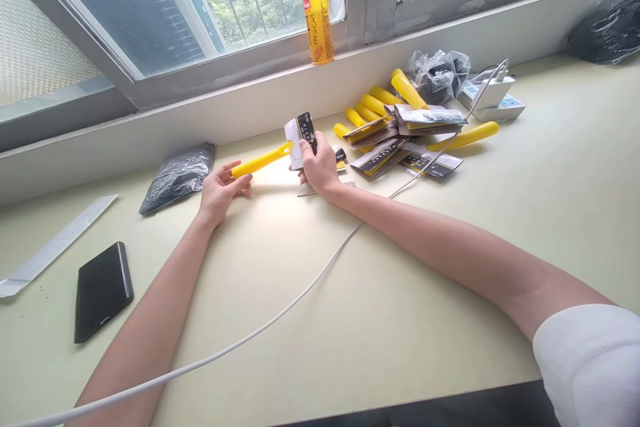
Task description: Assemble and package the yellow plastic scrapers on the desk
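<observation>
My left hand [220, 190] is closed around the end of a yellow plastic handle [263, 160], which tilts up to the right above the table. The handle's far end meets a black-and-white printed card sleeve [296, 147]. My right hand [320, 163] grips that sleeve, thumb on its front face; what the sleeve covers is hidden. Beneath the right hand lies a thin metal piece [307, 194], partly covered. Just right of that hand, a pile of similar carded yellow-handled tools [383, 153] rests on the table, handles mostly pointing toward the window.
A white cable [300, 297] crosses the table and my left forearm, running to a charger on a power strip [500, 103]. Black-filled plastic bags [180, 177] lie along the wall. A phone [103, 290] and a clear strip [60, 240] are at left. A bottle [319, 27] stands on the sill.
</observation>
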Available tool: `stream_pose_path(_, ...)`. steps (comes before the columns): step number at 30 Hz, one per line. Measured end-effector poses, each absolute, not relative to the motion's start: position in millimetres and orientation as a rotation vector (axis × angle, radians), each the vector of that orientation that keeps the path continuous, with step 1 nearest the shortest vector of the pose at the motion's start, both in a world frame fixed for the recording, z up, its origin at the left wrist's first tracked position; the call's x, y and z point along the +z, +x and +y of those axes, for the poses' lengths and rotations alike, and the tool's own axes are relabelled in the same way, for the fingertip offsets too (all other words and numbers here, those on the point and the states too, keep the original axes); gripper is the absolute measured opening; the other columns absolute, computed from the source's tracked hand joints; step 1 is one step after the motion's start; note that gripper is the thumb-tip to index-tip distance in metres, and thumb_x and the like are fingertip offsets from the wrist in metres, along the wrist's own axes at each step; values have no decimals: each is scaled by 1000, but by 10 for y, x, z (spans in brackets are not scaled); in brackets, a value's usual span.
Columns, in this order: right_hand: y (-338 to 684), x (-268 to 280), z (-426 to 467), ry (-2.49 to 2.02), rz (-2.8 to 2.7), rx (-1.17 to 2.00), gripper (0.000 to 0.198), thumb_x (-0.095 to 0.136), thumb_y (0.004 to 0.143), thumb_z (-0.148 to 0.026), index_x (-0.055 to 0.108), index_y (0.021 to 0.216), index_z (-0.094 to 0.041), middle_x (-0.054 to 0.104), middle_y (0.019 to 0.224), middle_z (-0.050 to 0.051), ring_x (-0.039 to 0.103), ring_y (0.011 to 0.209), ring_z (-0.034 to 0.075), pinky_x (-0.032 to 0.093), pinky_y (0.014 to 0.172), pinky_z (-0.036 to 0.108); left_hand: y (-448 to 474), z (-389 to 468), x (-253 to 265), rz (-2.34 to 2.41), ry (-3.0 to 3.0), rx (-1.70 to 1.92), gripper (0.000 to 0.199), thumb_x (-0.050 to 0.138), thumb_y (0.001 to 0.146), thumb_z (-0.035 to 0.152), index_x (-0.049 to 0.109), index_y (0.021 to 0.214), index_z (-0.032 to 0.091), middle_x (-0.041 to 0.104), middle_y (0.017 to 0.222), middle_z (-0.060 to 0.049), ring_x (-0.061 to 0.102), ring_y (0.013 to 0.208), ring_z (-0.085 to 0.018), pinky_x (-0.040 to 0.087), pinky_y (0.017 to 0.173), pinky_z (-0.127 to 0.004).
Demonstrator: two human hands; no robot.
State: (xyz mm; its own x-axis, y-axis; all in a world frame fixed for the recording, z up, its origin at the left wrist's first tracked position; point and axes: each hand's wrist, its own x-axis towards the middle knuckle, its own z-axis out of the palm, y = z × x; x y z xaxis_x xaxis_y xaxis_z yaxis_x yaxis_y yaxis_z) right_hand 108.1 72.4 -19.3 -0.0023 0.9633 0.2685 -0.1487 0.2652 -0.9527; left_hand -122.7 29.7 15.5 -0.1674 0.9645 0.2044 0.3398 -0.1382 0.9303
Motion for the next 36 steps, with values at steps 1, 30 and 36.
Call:
stream_pose_path(1, 1079, -195, 745, -895, -1195, 1114, 29, 39, 107, -48, 46, 119, -22, 64, 93, 7, 64, 60, 16, 44, 43, 24, -1226, 300, 152, 1515, 1460, 1350, 73, 93, 60, 34, 63, 124, 13, 74, 104, -12, 71, 74, -16, 63, 61, -29)
stream_pose_path(30, 1105, -184, 726, -882, -1256, 1119, 25, 45, 106, -47, 47, 102, -22, 62, 74, 2, 54, 45, 13, 38, 37, 24, -1376, 318, 198, 1392, 1215, 1393, 48, 86, 71, 49, 74, 96, 9, 78, 91, -13, 70, 72, -12, 56, 63, -19)
stream_pose_path(36, 1102, -181, 717, -876, -1276, 1160, 23, 42, 107, -43, 47, 104, -21, 61, 68, 1, 53, 42, 15, 38, 38, 25, -1369, 345, 176, 1439, 1207, 1415, 49, 84, 74, 51, 72, 94, 8, 76, 87, -14, 69, 71, -12, 56, 63, -20)
